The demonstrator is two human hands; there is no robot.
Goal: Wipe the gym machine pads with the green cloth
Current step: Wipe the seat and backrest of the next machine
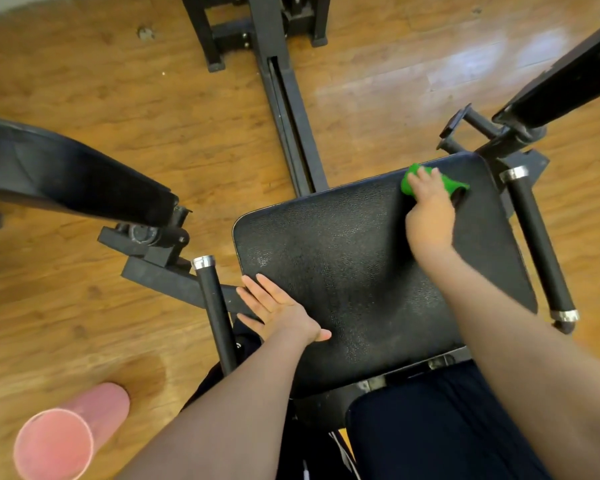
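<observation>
right hand presses green cloth on seat pad.

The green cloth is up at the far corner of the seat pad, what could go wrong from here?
1. The green cloth sits near the far right edge of the seat pad; a long stroke by the right hand could knock knuckles on the metal frame there.
2. The left hand rests flat at the pad's left edge, so that patch may get missed.
3. The pink cup stands on the floor close by and could be kicked over.
</observation>
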